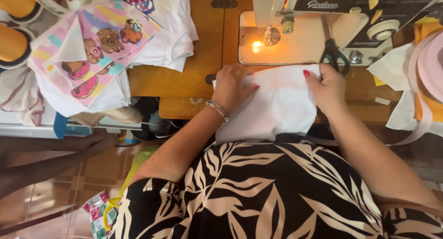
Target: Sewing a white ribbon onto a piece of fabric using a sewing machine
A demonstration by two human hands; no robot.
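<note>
Left hand (233,86): forearm angled in, palm down, fingers together, flat on white cloth (277,105). Right hand (326,88): knuckles up, fingers curled, pinching the cloth's upper right edge; fingertips hidden beneath. Cloth: between both hands, lower end lost under the lap. Scissors (333,54): just beyond the right hand.

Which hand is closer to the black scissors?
The right hand. It rests on the white fabric just below the scissors. The left hand presses the fabric farther away, off to their left.
</note>
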